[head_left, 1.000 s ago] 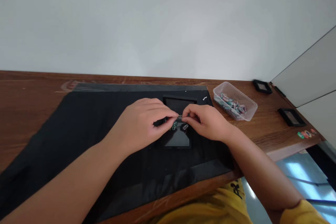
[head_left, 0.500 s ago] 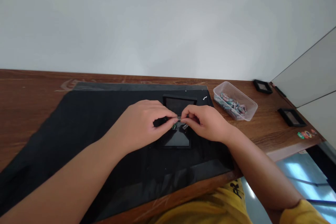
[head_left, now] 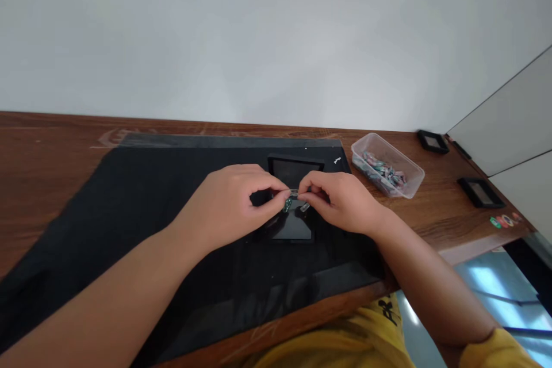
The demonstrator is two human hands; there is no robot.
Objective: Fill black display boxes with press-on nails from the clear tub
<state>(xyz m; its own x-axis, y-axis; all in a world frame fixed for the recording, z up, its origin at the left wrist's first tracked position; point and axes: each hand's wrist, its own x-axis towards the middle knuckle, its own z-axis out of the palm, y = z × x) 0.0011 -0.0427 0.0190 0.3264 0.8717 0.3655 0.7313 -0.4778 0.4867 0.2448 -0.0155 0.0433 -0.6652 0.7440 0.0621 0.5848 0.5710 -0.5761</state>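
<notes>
While apparently pinching a small piece [head_left: 294,194], both hands [head_left: 230,207] meet.

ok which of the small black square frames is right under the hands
The black frame on the dark mat, directly below both hands. Another sits just behind it; two more lie far right on bare wood.

head view, forward-down, near desk [head_left: 52,155]
</notes>
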